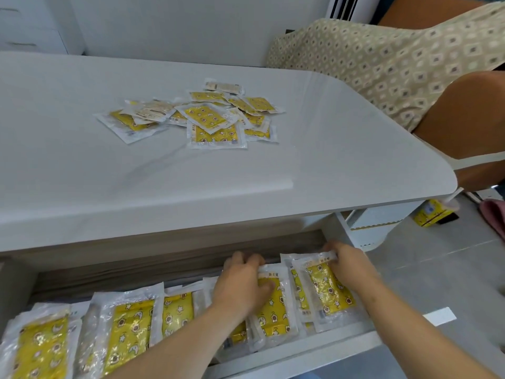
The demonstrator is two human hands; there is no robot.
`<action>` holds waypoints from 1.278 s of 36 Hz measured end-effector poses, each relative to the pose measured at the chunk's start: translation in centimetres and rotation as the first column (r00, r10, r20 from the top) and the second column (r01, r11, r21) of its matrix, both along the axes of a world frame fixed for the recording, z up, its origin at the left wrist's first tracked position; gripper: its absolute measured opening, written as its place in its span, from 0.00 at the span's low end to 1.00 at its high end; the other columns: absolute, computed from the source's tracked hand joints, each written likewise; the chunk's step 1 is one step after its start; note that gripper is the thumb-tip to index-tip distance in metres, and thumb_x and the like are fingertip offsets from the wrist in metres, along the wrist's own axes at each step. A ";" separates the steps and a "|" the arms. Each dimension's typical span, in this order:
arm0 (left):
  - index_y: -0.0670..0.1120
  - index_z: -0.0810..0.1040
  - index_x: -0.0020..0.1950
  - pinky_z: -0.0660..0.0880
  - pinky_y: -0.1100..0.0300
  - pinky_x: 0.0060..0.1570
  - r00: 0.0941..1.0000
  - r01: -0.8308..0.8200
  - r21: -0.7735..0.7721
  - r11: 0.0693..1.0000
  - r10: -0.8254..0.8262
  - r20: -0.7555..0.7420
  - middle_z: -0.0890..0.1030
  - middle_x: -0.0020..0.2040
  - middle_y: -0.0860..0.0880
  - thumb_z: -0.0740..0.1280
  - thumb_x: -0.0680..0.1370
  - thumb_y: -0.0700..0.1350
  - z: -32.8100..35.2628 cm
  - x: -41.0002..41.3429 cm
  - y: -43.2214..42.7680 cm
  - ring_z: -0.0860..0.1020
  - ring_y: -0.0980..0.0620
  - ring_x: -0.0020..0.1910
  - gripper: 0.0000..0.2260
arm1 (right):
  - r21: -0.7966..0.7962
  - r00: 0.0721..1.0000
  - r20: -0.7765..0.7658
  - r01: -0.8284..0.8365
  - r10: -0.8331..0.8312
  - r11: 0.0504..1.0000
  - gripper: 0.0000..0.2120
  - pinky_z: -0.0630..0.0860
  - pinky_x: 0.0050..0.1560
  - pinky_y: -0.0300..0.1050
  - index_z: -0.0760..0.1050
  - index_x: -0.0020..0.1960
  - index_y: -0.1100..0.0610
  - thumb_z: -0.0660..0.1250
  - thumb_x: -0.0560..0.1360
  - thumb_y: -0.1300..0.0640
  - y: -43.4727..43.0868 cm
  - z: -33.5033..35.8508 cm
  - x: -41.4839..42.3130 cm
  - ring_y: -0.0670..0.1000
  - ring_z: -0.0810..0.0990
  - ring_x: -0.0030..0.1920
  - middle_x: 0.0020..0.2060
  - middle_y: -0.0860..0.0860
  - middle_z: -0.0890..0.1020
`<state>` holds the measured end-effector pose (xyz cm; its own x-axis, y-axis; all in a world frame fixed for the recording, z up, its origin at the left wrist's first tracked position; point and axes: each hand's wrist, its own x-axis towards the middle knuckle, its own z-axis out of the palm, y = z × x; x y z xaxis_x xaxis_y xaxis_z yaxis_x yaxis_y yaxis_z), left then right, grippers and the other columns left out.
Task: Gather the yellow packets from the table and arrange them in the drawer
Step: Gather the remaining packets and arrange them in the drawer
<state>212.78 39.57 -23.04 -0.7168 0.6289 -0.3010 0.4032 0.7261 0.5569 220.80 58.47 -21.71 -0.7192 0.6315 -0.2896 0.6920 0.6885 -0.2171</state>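
Tabletop: pale grey, rounded corner at the right, fills the upper half of the view. A seated person in a patterned garment is beyond its far right edge.

Drawer: pulled open below the near edge of the tabletop. It holds a row of yellow packets in clear wrap, leaning back and overlapping, running from the left wall to the right end.

Loose heap of packets: on the tabletop, right of centre, towards the far side. The packets overlap at mixed angles, and a few lie with the pale printed side up.

Left hand: inside the drawer, right of centre, on the neighbouring packet. The fingers are curled over its top edge and the thumb presses its yellow face.

Right hand: at the right end of the drawer. The fingers are closed together on the top edge of the end packet, which leans against the one beside it.

Small yellow box: on the floor to the right, partly under the tabletop corner.
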 end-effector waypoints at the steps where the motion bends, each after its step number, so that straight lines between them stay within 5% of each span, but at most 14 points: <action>1: 0.54 0.65 0.70 0.67 0.57 0.64 1.000 0.018 -0.011 1.000 -0.018 0.011 0.66 0.65 0.49 0.65 0.75 0.56 0.1 -0.1 -0.1 0.64 0.50 0.67 0.24 | 0.029 1.000 0.010 0.002 -0.003 1.000 0.19 0.73 0.49 0.44 0.71 0.65 0.54 0.55 0.77 0.67 0.0 0.0 0.0 0.58 0.77 0.56 0.58 0.58 0.78; 4: 0.56 0.63 0.72 0.63 0.58 0.66 0.997 0.050 -0.009 0.999 -0.050 0.066 0.64 0.67 0.50 0.68 0.73 0.57 0.2 -0.4 -0.6 0.60 0.50 0.69 0.29 | 0.148 0.994 0.102 -0.041 0.026 0.988 0.21 0.74 0.55 0.49 0.70 0.66 0.54 0.54 0.77 0.69 -0.3 0.3 -0.2 0.57 0.72 0.61 0.60 0.57 0.75; 8: 0.56 0.61 0.72 0.61 0.58 0.66 0.991 0.062 -0.036 0.997 -0.057 0.118 0.61 0.68 0.49 0.70 0.71 0.57 0.3 -1.2 -1.5 0.58 0.49 0.69 0.33 | 0.238 0.969 0.160 -0.221 0.186 0.946 0.22 0.66 0.66 0.48 0.64 0.71 0.50 0.57 0.78 0.58 -1.1 0.5 -0.6 0.55 0.64 0.68 0.69 0.52 0.68; 13: 0.55 0.62 0.71 0.67 0.56 0.65 0.981 0.035 -0.064 0.997 -0.022 0.192 0.62 0.66 0.47 0.72 0.71 0.54 0.3 -1.4 -1.8 0.67 0.47 0.66 0.32 | -0.086 0.911 0.238 -0.326 0.337 0.941 0.31 0.56 0.72 0.50 0.53 0.75 0.44 0.61 0.76 0.44 -2.1 -0.3 -1.3 0.56 0.54 0.75 0.76 0.46 0.56; 23: 0.55 0.65 0.70 0.68 0.67 0.51 0.973 0.009 -0.008 1.000 -0.007 0.230 0.62 0.67 0.48 0.73 0.72 0.45 0.6 -1.7 -2.1 0.74 0.49 0.57 0.29 | -0.026 0.892 0.287 -0.356 0.348 0.934 0.30 0.61 0.68 0.47 0.60 0.71 0.48 0.66 0.72 0.53 -2.1 -0.2 -1.1 0.54 0.60 0.71 0.71 0.48 0.63; 27: 0.56 0.65 0.69 0.70 0.60 0.61 0.987 0.026 -0.040 0.999 -0.019 0.157 0.62 0.67 0.48 0.70 0.73 0.50 0.7 -1.3 -2.1 0.69 0.49 0.61 0.26 | -0.074 0.888 0.265 -0.369 0.375 0.926 0.37 0.50 0.73 0.52 0.50 0.76 0.46 0.64 0.73 0.49 -2.6 -0.1 -1.6 0.54 0.48 0.76 0.76 0.46 0.52; 32: 0.53 0.63 0.69 0.65 0.52 0.66 0.998 0.058 -0.173 0.983 -0.062 -0.021 0.63 0.66 0.47 0.67 0.72 0.62 0.7 -0.3 -1.1 0.63 0.46 0.66 0.30 | -0.094 0.866 0.335 -0.361 0.371 0.928 0.35 0.50 0.73 0.51 0.47 0.77 0.46 0.60 0.76 0.40 -2.7 -0.4 -1.8 0.56 0.51 0.76 0.76 0.49 0.56; 40: 0.52 0.62 0.71 0.65 0.52 0.65 0.996 0.091 -0.253 0.963 -0.090 0.016 0.66 0.67 0.46 0.70 0.71 0.58 0.6 -1.4 -2.2 0.64 0.45 0.67 0.32 | -0.005 0.880 0.312 -0.375 0.358 0.927 0.24 0.59 0.68 0.46 0.65 0.70 0.49 0.56 0.78 0.41 -3.1 -0.3 -1.7 0.54 0.62 0.69 0.67 0.52 0.68; 46: 0.54 0.64 0.70 0.61 0.51 0.66 0.994 0.082 -0.394 0.915 -0.106 -0.039 0.66 0.68 0.46 0.70 0.72 0.52 1.2 -2.6 -3.5 0.63 0.44 0.68 0.29 | -0.021 0.864 0.175 -0.476 0.472 0.879 0.26 0.49 0.73 0.47 0.54 0.76 0.45 0.55 0.79 0.46 -3.8 0.2 -1.9 0.51 0.51 0.76 0.76 0.45 0.54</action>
